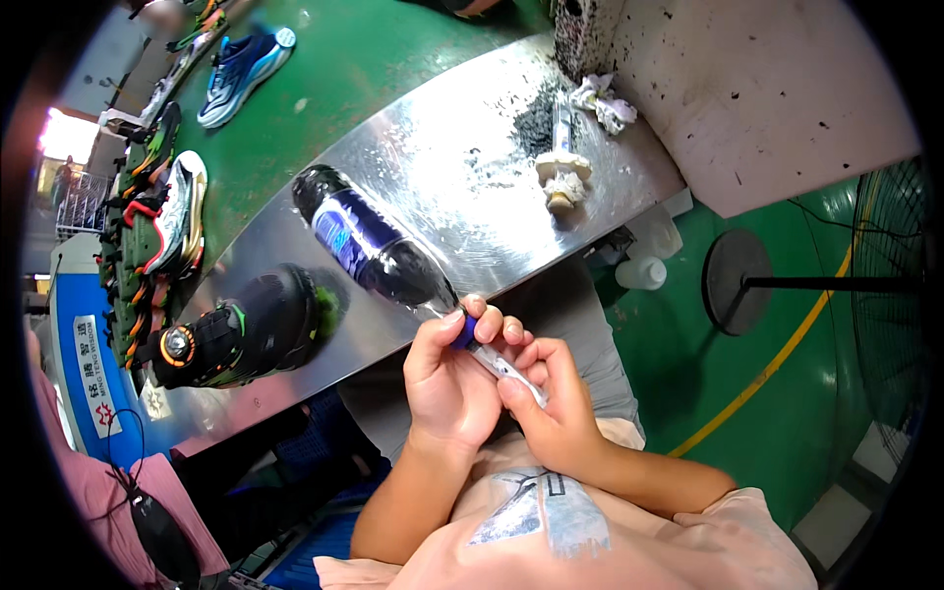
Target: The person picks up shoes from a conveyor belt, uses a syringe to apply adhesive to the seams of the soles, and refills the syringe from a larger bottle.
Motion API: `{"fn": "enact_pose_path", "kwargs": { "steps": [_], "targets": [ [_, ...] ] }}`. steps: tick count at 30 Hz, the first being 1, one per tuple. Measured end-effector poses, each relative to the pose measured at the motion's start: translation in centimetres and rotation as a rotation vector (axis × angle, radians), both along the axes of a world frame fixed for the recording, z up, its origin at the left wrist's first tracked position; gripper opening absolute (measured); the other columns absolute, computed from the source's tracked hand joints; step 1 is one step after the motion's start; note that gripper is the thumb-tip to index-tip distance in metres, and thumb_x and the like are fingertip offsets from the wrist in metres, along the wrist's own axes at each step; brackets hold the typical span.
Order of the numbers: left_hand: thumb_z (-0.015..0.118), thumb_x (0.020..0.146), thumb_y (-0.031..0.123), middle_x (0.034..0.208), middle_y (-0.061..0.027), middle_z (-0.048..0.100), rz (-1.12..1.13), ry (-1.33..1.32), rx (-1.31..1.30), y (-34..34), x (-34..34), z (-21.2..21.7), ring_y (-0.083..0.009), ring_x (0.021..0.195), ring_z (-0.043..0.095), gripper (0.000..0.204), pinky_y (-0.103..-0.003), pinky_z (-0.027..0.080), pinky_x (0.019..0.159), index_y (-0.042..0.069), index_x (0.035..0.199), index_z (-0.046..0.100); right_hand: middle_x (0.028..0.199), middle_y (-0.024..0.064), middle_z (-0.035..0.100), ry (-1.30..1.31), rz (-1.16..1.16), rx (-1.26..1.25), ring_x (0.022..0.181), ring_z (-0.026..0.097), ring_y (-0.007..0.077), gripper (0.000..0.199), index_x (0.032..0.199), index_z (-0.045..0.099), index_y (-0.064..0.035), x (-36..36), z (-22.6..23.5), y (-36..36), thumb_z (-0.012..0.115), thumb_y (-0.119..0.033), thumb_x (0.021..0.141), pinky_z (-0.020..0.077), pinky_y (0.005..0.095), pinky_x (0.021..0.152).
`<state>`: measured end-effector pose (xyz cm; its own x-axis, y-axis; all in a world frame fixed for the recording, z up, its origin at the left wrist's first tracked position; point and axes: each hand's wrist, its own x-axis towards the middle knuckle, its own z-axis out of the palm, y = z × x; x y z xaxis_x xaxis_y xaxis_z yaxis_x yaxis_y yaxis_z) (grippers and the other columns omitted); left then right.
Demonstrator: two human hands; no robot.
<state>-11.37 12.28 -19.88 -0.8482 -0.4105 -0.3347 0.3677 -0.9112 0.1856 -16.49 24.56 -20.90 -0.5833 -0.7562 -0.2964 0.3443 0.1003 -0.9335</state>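
Head | left hand [447,379]: bottle [383,251] across table edge [572,248] | gap to shoe [251,329]

Holding left hand [454,383] and right hand [551,398] close together, near 6 o'clock.
Showing the left palm, with fingers curled and thumb pointed toward 1 o'clock; pinching with right thumb and fingers, thumb toward 11 o'clock; slanting left forearm [408,501] in from 7 o'clock, right forearm [657,476] from 4 o'clock.

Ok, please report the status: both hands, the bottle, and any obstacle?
Left hand gripping bottle at its neck. Right hand pinching slim clear tube. Bottle's neck end toward the person. Black shoe nearby, not blocking hands.
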Motion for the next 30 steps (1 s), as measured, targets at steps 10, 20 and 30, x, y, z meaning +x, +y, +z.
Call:
{"fn": "enact_pose_path", "kwargs": {
  "steps": [10,20,30],
  "targets": [
    [0.049,0.083,0.009,0.111,-0.0254,0.053,0.180,-0.113,-0.956,-4.6,-0.7,13.9,-0.0161,0.057,0.058,0.024,-0.026,0.044,0.054,-0.002,0.103,0.052,0.109,0.0093,0.048,0.157,0.031,-0.626,0.099,0.047,0.0147,0.037,0.117,0.038,-0.0020,0.5,6.0,-9.6,0.062,-0.017,0.093,0.0433,0.0297,0.085],
    [0.047,0.089,0.020,0.088,-0.0108,0.050,0.129,0.246,-0.851,-7.2,0.5,20.3,-0.0055,0.040,0.030,0.019,-0.024,0.025,0.038,0.002,0.095,0.050,0.067,0.0060,0.057,0.442,0.217,-0.680,0.052,0.050,0.0124,0.015,0.091,0.061,0.0008,-2.0,11.9,-8.6,0.066,-0.013,0.089,0.0407,0.0263,0.049],
    [0.046,0.087,0.019,0.085,-0.0085,0.048,0.143,0.305,-0.802,-8.0,1.0,20.9,-0.0063,0.039,0.026,0.019,-0.025,0.025,0.037,0.003,0.097,0.050,0.058,0.0078,0.048,0.631,0.074,-0.697,0.045,0.044,0.0186,0.013,0.077,0.060,-0.0005,-1.6,13.3,-8.8,0.065,-0.008,0.086,0.0339,0.0305,0.043]
  ]
}}
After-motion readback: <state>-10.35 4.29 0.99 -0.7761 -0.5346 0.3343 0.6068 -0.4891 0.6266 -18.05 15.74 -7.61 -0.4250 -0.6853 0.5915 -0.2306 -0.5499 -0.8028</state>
